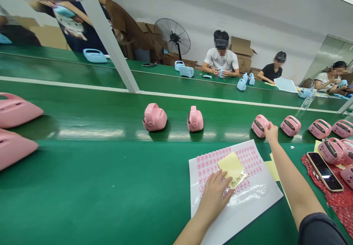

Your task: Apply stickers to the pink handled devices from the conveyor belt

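I read the step as sticker application: one hand at the supply sheet, the other at a housing on the line.

1. Left hand (213, 195): I hold it flat, fingers loosely spread, on the sticker sheet (234, 186). It grips nothing. The yellow backing paper (232, 167) lies just beyond its fingertips.
2. Right hand (271, 131): I have it extended forward, fingers curled against the pink housing (259, 125) on the green belt (110, 164). I cannot tell whether it grips or only touches.

Judgement: the next move calls for lifting one small pink sticker cleanly and aligning it on that housing.

Count, left to right:
- Left of both hands: two partly cut-off pink shells, then two pink housings.
- At the right hand: one.
- Right of it: at least six more.
- One phone (325, 171) on red cloth.
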Available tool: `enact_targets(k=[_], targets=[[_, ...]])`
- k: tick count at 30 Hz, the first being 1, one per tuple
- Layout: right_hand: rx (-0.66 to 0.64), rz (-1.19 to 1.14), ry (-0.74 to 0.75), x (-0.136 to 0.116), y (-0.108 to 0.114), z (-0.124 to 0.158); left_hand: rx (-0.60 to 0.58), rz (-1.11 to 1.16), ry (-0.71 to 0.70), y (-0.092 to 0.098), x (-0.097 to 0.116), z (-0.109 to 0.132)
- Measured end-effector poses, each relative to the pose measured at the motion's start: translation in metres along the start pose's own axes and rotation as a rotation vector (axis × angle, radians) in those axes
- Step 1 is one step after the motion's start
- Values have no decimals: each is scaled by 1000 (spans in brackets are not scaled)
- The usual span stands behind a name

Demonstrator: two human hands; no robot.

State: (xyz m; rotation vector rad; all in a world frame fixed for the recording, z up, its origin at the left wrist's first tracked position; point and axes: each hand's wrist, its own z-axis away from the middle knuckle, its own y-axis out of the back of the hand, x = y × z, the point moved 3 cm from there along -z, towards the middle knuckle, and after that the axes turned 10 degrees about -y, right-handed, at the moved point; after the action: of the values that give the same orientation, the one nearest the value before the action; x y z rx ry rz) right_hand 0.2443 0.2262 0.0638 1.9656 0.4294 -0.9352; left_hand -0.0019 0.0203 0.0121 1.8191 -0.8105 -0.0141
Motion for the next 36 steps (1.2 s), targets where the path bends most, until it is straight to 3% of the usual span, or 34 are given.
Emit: enact_targets(k=[5,8,11,14,20,25,29,33,36], targets=[[-19,-25,70,8,8,37,-14,-102,-43,-2,3,0],[-177,-45,279,7,6,86,10,-122,-45,-5,4,2],[-295,-18,391,8,3,134,17,-113,-25,-10,4,3],[-369,33,422,6,1,160,10,-64,-45,-13,5,3],[-467,-29,327,-4,6,167,-92,40,-86,-14,8,0],[-674,-176,172,-7,6,166,-136,28,-72,-9,10,-2],[-611,-163,100,-6,2,162,-187,-24,-77,-6,12,-4],[-551,-113,177,-8,-2,165,-269,-64,-62,-2,15,-5],[-585,-105,194,-10,-1,166,-310,-64,-44,0,17,-5]])
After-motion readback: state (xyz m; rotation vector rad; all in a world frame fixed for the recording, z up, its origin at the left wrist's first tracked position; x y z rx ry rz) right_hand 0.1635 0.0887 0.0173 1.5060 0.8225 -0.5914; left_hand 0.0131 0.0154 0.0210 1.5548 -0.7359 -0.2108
